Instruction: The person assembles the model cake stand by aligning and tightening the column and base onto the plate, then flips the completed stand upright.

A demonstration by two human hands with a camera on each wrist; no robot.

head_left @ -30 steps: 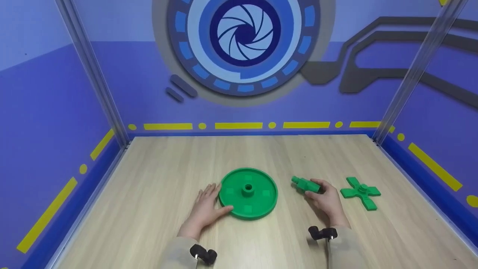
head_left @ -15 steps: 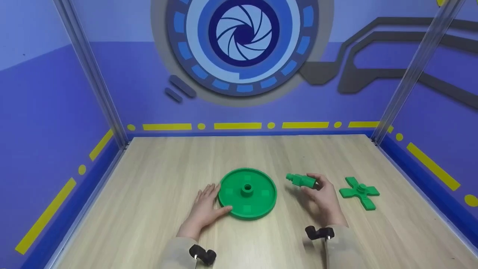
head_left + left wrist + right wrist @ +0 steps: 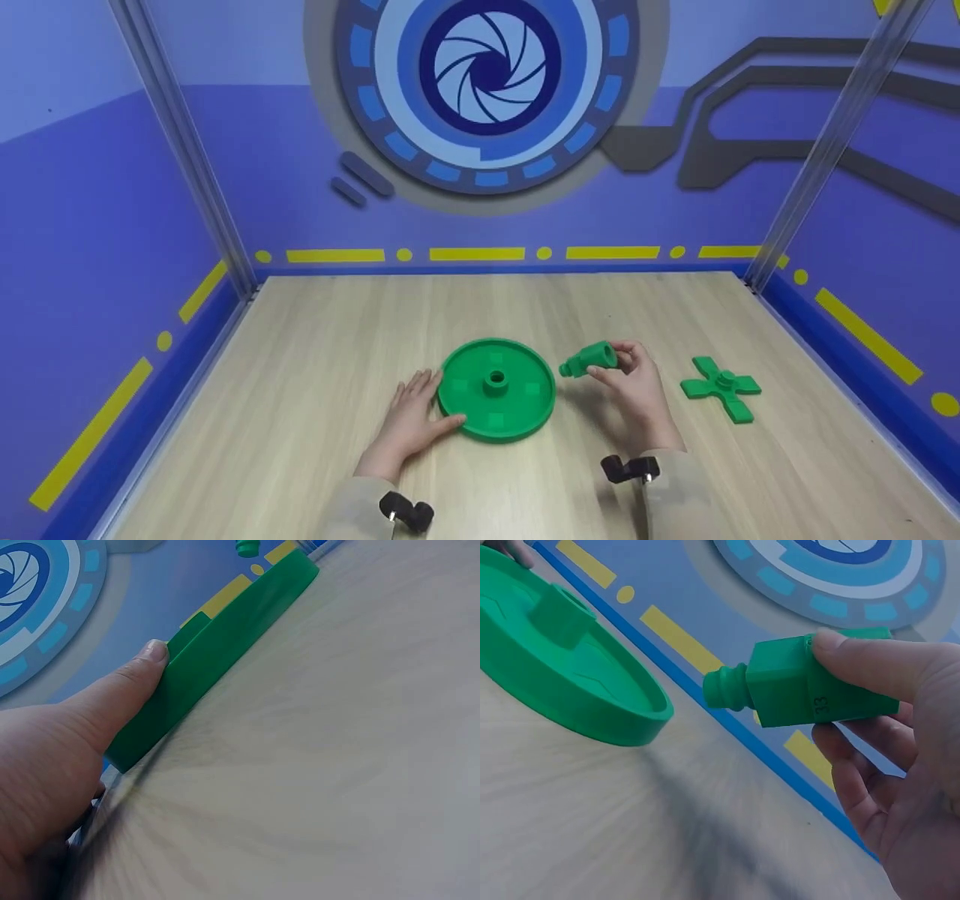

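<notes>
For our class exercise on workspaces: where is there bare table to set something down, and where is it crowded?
Free: table left of the left hand, and the strip between the green dish and the back wall. Crowded: from the dish to the four-armed piece, where the right hand holds the peg.

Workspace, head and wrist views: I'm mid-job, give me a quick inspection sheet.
Surface: wood-grain tabletop, light coloured.
Job's things: green dish, flat on the tabletop, hollow hub upward; green stepped piece, held above the tabletop, narrow end towards the green dish, not touching it; green cross-shaped piece, lying beyond the right hand.
Clutter: nothing seen.
Hands: left hand rests against the green dish, thumb on its rim; right hand grips the green stepped piece.
Cables: nothing seen.
Surroundings: blue-purple walls with yellow markings; metal-looking corner posts.
</notes>
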